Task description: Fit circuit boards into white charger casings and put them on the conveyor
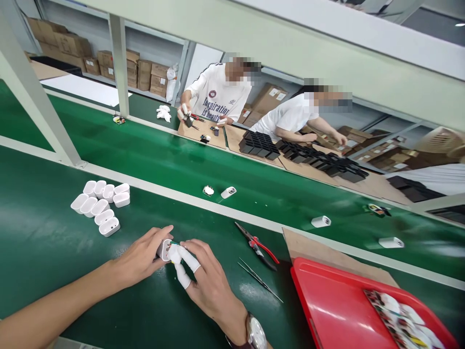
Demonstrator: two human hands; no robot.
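Note:
My left hand [143, 259] is closed around a small white plastic housing [164, 250], its open end turned to the right. With white finger cots on thumb and fingers, my right hand [209, 281] pinches a small circuit assembly [174, 251] at the mouth of that housing. A bit of green and some yellow show on the assembly; my fingertips cover most of it. Long-nose pliers [256, 245] with red and black handles and metal tweezers [259, 280] lie on the green bench to the right. Several empty white housings [100, 206] are grouped at the left.
A red tray [327, 295] with circuit assemblies [403, 317] stands at the right on cardboard. Beyond the bench rail, a green conveyor [174, 167] carries white housings [321, 221] and boards [208, 190]. Two people work across it near black trays [258, 144]. A post [39, 92] rises at left.

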